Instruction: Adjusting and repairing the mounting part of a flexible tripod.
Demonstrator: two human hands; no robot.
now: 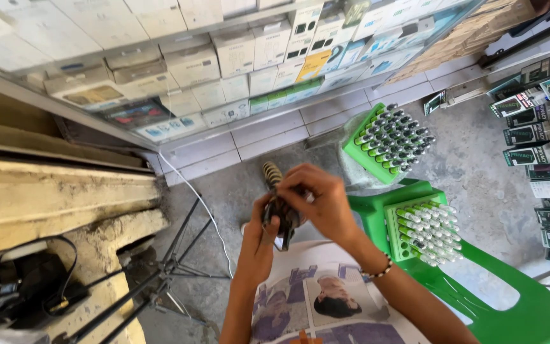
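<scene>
Both my hands up over lap, above printed sheet (326, 306). Left hand (259, 239) wraps small dark device (282, 213) from below, fingers curled narrow round it. Right hand (323, 197) pinches its top, fingertips closed on it. Looks light, rigid, hard-shelled, maybe slick; best gripped by edges. 2 green racks of small tubes (386, 140) beside, on green chair (510, 299).

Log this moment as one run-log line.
left hand: grips dark small object | right hand: pinches its top | beside: green chair, green tray of pens
</scene>
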